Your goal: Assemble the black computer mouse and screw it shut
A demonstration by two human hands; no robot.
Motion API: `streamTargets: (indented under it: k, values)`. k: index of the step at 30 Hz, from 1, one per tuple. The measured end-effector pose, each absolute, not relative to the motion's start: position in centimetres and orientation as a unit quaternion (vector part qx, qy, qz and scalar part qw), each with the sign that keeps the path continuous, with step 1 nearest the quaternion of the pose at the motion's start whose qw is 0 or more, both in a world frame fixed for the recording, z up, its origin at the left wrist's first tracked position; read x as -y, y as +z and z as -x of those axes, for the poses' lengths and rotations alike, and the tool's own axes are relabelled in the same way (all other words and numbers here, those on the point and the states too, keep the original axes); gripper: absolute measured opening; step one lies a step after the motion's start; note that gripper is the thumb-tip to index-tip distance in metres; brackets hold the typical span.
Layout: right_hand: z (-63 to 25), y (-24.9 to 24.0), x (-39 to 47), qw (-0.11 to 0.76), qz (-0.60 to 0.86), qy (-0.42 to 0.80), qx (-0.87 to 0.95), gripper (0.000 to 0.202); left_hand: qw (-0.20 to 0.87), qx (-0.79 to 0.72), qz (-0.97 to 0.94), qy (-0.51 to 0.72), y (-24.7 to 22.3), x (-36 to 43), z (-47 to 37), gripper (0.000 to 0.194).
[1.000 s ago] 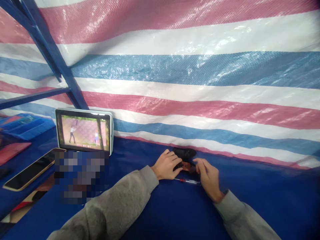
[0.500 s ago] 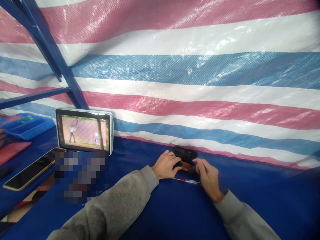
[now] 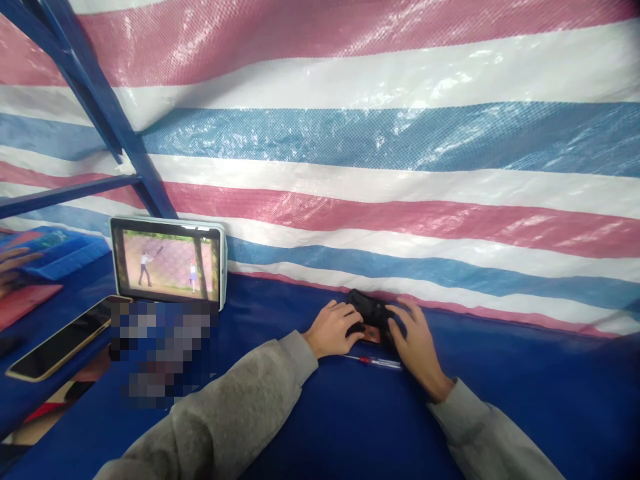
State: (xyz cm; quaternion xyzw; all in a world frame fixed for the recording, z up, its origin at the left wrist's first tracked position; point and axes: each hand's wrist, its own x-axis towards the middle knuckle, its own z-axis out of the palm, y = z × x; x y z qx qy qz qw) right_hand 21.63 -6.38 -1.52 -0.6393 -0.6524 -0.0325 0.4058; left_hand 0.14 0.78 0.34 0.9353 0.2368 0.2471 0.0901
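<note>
My left hand (image 3: 336,328) has its fingers curled over the left end of a small black device with a reddish-brown panel (image 3: 371,333), which lies on the blue table. At its right end is my right hand (image 3: 416,341), fingers apart and curved around that side; whether they touch it I cannot tell. Just behind the device a black moulded piece (image 3: 367,307) rests close to the striped sheet. In front of both hands lies a thin screwdriver (image 3: 383,363) with a clear handle and a red collar.
A tablet (image 3: 170,261) playing a video leans at the left. Nearby are a phone (image 3: 67,339), a blue compartment tray (image 3: 75,257) and a red flat piece (image 3: 30,303). Another person's hand (image 3: 15,267) shows at the left edge. A striped sheet (image 3: 400,227) hangs behind the table.
My right hand's fingers have gone from a pinch at the device's right end to a wider spread around it. My left hand stays put. The other person's hand reaches further into view.
</note>
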Motion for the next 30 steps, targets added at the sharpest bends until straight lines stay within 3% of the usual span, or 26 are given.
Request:
streamTargets:
  k: [9, 19, 24, 30]
  values:
    - [-23.2, -1.7, 5.7, 0.368, 0.621, 0.019, 0.692, 0.022, 0.088, -0.234, -0.937, 0.242, 0.1, -1.0, -0.2, 0.020]
    - [-23.5, 1.9, 6.3, 0.422, 0.620, 0.011, 0.662, 0.025, 0.093, -0.235, -0.934, 0.253, 0.5, -0.7, -0.1, 0.027]
    - [-23.3, 4.5, 6.6, 0.446, 0.612, 0.130, 0.640, 0.030, 0.057, -0.271, -0.880, 0.385, 0.7, -0.5, 0.2, 0.045]
    - [-22.9, 6.0, 6.6, 0.462, 0.595, 0.257, 0.606, 0.036, 0.056, -0.216, -0.900, 0.374, 0.7, -1.0, 0.2, 0.055]
